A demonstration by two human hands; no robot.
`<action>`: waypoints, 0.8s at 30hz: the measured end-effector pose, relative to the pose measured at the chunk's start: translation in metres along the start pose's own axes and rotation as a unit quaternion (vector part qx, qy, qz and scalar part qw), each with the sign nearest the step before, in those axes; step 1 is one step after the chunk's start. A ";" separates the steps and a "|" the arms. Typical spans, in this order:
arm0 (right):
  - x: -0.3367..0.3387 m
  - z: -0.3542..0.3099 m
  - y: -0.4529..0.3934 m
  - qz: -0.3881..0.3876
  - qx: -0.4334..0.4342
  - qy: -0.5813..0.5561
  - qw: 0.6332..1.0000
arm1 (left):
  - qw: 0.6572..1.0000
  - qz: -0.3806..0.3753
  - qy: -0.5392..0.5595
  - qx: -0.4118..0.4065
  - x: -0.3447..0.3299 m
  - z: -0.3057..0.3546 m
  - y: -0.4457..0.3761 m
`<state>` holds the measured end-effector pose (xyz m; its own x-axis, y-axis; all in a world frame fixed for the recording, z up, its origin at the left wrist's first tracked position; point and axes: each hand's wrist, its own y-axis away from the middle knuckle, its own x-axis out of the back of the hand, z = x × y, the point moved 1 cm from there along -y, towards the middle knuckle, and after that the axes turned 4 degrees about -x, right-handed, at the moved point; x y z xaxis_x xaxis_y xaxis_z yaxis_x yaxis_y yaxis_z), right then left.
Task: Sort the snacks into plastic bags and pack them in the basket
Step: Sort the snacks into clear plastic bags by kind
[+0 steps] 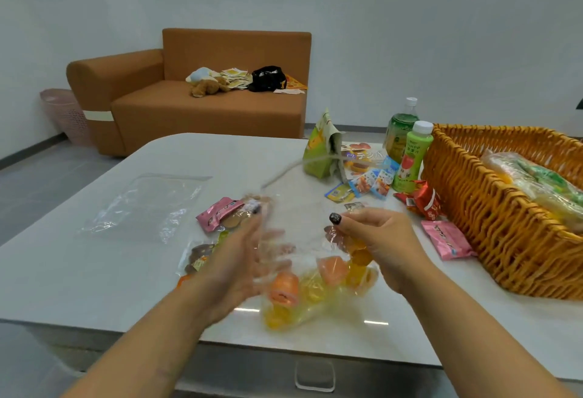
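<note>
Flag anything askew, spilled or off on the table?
Nothing spilled or damaged. Loose snacks lie scattered near the wicker basket, unsorted: a pink packet and a red packet beside it. An empty plastic bag lies flat at left. The left hand is motion-blurred, so its grip is unclear.

On the white marble-look table (94, 271), the woven wicker basket (473, 224) stands at the right with two green plastic bottles (410, 157) just left of its far corner, a clear jelly-filled plastic bag (315, 296) well left of its near end, and an empty flat clear bag (142, 205) farther left still.
</note>
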<state>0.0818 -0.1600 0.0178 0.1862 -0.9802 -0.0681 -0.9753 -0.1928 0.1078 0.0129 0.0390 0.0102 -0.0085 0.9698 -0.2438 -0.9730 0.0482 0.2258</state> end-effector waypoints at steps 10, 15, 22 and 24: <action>0.002 0.007 -0.007 0.047 -0.001 0.009 0.999 | 0.950 0.079 -0.205 -0.221 0.007 0.003 -0.017; 0.031 0.005 -0.003 -0.051 0.001 0.020 0.999 | 0.958 0.118 -0.158 -0.209 0.008 -0.001 -0.028; 0.048 0.003 0.002 -0.010 0.023 0.071 0.997 | 0.984 0.064 -0.074 -0.146 0.008 -0.003 -0.029; 0.051 0.002 0.003 -0.016 0.010 0.069 0.997 | 0.990 0.049 -0.068 -0.115 0.008 -0.005 -0.028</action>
<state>0.0877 -0.2103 0.0128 0.2313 -0.9706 0.0669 -0.9703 -0.2251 0.0884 0.0390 0.0439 -0.0023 -0.0904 0.9910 -0.0987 -0.9959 -0.0891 0.0174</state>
